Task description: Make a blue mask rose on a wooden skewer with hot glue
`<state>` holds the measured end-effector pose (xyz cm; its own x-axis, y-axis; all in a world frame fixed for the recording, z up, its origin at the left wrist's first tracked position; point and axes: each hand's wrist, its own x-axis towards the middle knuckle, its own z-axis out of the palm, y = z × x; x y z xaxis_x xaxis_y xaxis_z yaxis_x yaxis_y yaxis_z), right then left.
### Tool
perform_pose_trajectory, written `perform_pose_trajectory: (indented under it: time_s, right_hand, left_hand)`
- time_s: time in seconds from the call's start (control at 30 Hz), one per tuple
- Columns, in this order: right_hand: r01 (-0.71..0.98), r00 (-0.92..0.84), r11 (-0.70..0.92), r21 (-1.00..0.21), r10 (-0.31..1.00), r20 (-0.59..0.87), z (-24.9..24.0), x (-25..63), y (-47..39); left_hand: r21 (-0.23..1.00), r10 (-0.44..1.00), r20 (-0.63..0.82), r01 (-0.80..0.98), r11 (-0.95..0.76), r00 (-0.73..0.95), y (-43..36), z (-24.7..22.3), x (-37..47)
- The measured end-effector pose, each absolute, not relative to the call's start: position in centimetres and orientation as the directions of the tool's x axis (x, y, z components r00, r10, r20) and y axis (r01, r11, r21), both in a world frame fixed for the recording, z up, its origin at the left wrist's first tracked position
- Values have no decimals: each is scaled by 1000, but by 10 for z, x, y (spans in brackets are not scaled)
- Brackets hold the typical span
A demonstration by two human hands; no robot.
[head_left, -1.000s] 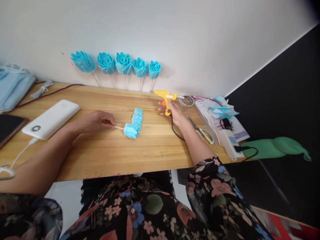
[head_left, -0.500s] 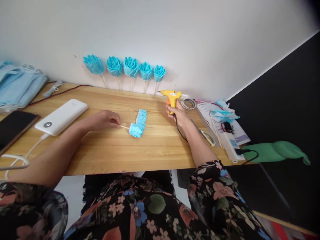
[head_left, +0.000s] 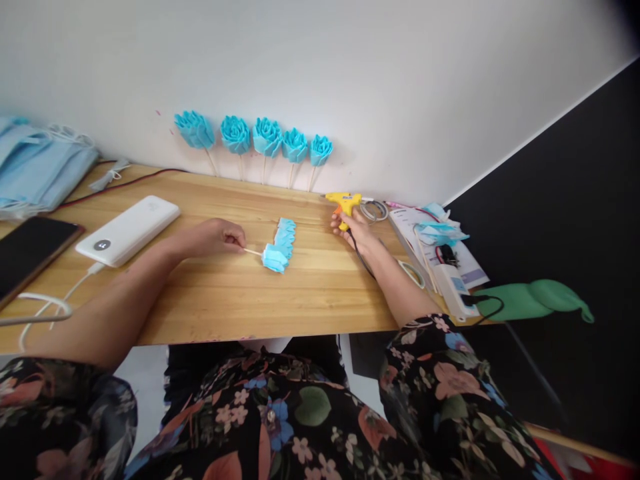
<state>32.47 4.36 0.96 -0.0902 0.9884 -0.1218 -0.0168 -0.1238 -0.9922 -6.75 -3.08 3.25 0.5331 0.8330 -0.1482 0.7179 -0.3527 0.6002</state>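
The left hand [head_left: 223,237] pinches a stick [head_left: 253,252] bearing a blue flower [head_left: 275,258], while the right hand [head_left: 356,231] holds a yellow glue gun [head_left: 345,202].

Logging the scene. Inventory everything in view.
Wall: one, white, behind
Table: one, tan, centre
Flowers: five, blue, against wall
Unfinished flower: one, blue, centre
Pleated strip: one, blue, by it
Glue gun: one, yellow, centre-right
Power bank: one, white, left
Phone: one, black, left
Masks: several, blue, back left
Papers: some, white, right
Scraps: several, blue, on papers
Loose sticks: some, tan, right
Power strip: one, white, right
Coil: one, grey, back right
Limp object: one, green, right
Cables: several, white/dark, both sides
Left hand: one, bare, on stick
Right hand: one, bare, on glue gun
Sleeves: two, black floral, bottom
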Motion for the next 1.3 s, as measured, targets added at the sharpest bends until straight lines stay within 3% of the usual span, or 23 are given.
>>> perform_pose_trajectory:
  time_s: [0.27, 0.4, 0.6, 0.67, 0.73, 0.8, 0.87, 1.03, 1.3]
  right_hand:
    - [165, -95, -184, -969, 975, -201, 33, 338, 30]
    - [278, -89, -141, -950, 981, -172, 40, 350, 22]
    - [243, -55, -154, -958, 984, -172, 37, 365, 2]
    - [341, -53, -115, -933, 988, -142, 38, 369, -4]
    - [574, -38, -24, -818, 998, -55, 39, 373, -11]
    - [791, -67, 96, -604, 995, 71, 38, 376, -19]
    - [888, -147, 200, -415, 977, 156, 37, 377, -29]
    - [929, -285, 313, -199, 946, 156, 30, 370, -49]
    - [957, -251, 247, 150, 968, 8, 44, 348, -56]
  left_hand:
    - [600, 835, -186, 733, -321, 518, -33, 37, -66]
    - [596, 834, -197, 738, -315, 515, -32, 37, -66]
    - [598, 839, -177, 734, -323, 514, -32, 36, -66]
    - [598, 841, -177, 735, -321, 511, -32, 36, -66]
    - [599, 847, -181, 739, -308, 500, -32, 35, -66]
    - [602, 851, -182, 740, -300, 493, -32, 34, -67]
    - [611, 848, -179, 732, -302, 498, -31, 33, -68]
    - [614, 850, -197, 737, -282, 489, -33, 35, -67]
    - [613, 854, -212, 745, -263, 475, -33, 35, -67]
